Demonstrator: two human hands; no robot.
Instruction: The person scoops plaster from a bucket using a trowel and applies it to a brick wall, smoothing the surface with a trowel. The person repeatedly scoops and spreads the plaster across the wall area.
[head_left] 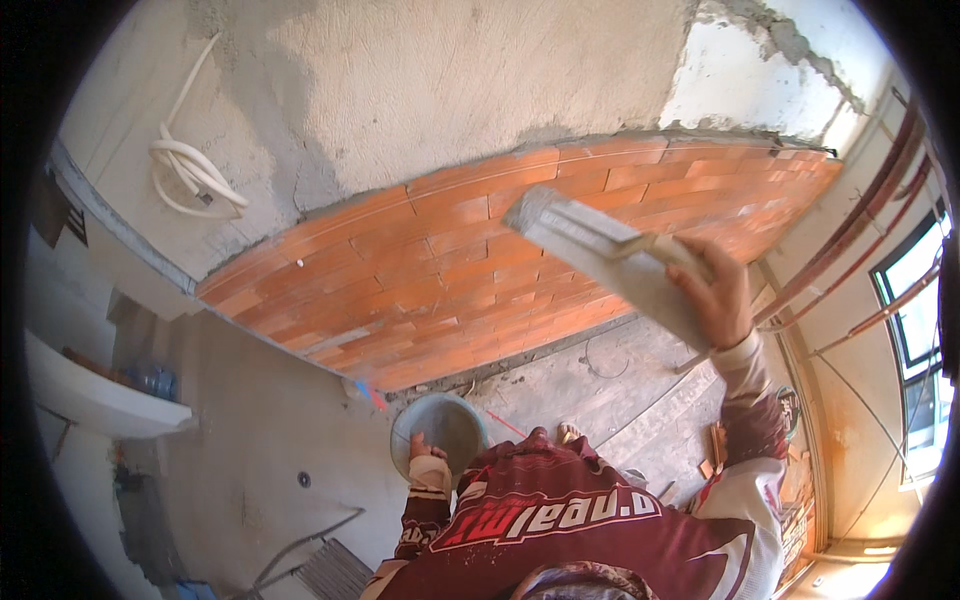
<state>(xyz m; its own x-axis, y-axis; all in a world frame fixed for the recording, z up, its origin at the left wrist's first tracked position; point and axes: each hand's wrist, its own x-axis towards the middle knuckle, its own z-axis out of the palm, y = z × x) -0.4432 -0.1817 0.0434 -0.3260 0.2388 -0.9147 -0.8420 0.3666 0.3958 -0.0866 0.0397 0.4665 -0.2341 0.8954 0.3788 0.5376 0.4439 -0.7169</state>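
Your right hand (718, 295) grips the handle of a rectangular plastering trowel (583, 240), raised right of centre before an orange brick wall (400, 270). Your left hand (427, 450) is at the grey bucket (460, 425), nearer you and to the left, its fingers partly curled; whether it grips the rim cannot be told. Far left, a looped white conduit (187, 170) hangs against the plaster (430, 90).

1 long grey trowel (606, 268) slants right of 1 round bucket (455, 418).
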